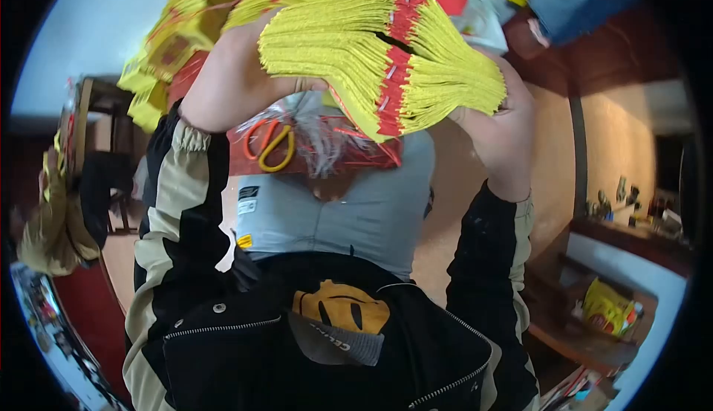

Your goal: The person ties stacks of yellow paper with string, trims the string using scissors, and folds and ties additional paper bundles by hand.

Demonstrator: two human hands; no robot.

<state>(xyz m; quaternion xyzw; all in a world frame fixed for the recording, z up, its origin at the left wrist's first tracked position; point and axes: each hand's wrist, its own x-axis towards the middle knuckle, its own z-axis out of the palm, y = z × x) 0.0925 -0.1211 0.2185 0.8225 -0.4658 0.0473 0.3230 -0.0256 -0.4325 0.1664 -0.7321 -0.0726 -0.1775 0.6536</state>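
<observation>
A thick bundle of yellow paper sheets (327,47) with red strips down its middle is held up in front of me, its edges fanned out. A dark gap shows at its centre, and small pale staple-like marks lie on the red. My left hand (241,76) grips the bundle's left end, most of its fingers hidden behind the paper. At the other end my right hand (499,125) holds it, thumb at the lower edge. Below the bundle, scissors (276,152) with orange and yellow handles lie beside a tuft of clear plastic strands (319,140) on a red surface (356,158).
More yellow paper bundles (167,47) tied with red string are piled at the back left. A white container (486,28) stands behind the held bundle. To the far right is a dark-topped counter (631,244) with small items. A person's tan-clothed leg (56,225) shows at left.
</observation>
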